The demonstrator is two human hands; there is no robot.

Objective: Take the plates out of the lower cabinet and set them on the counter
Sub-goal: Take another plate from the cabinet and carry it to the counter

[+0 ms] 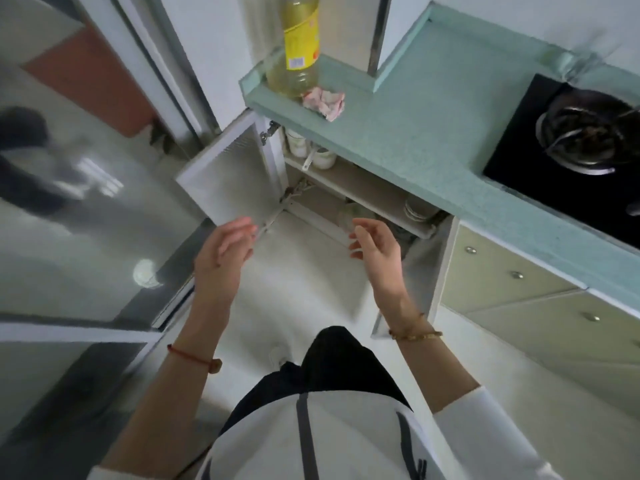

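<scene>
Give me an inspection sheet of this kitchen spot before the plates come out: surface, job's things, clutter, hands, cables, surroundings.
Surface: teal counter, no plates on it yet.
Job's things: stack of plates on a shelf inside the open lower cabinet, right side, partly hidden under the counter edge.
Clutter: oil bottle and crumpled cloth at the counter's left end; white jars inside the cabinet, left side.
Hands: left hand and right hand open, holding nothing, in front of the cabinet.
Cables: nothing seen.
Surroundings: black stove on the right; cabinet door swung open on the left.
</scene>
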